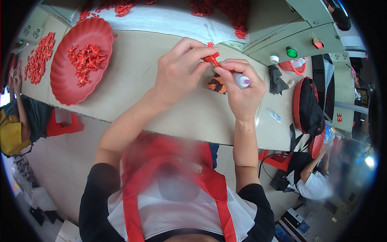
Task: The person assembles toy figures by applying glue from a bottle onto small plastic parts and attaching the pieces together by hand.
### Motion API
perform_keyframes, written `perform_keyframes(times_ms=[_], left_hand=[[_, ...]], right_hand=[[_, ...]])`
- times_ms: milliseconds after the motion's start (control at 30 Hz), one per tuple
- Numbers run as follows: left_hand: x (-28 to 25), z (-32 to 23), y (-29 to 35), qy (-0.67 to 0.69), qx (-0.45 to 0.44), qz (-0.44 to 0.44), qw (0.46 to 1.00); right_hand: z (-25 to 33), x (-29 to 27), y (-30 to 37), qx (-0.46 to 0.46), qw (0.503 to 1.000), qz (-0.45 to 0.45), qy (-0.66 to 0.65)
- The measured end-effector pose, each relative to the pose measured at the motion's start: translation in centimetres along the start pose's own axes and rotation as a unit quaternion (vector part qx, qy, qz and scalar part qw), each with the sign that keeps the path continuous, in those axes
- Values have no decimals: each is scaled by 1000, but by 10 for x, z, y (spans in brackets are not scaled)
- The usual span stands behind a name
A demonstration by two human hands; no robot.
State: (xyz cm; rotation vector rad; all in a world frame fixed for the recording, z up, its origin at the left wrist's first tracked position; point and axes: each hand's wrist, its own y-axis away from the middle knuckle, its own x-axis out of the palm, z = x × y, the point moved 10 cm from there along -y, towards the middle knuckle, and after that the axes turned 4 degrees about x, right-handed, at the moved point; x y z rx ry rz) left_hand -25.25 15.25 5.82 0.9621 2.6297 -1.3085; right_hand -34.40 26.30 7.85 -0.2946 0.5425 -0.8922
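Between the thumb and fingers of my left hand is a small red plastic figure, held above the table. My right hand is closed around a white tube-shaped bottle with a purplish end. The thumb and forefinger of that hand meet at the figure's lower end; whether they also grip it is hard to see. Beneath the hands lies a brown and orange piece, partly covered by my fingers. On the left, a red scalloped plate holds a pile of similar red figures.
More red pieces are spread left of the plate, and heaps lie on a white sheet at the back. On the right are a dark cloth, a red basket and a black-and-red bag. People sit at both sides.
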Motion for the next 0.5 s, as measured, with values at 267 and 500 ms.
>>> perform_keyframes(times_ms=[267,500], left_hand=[[17,19,11,101,-162,89,978],[21,22,14,90,-197,119,969]], right_hand=[[-18,7,-2,71,995,71,-17],[-34,9,0,147,983,84,-72]])
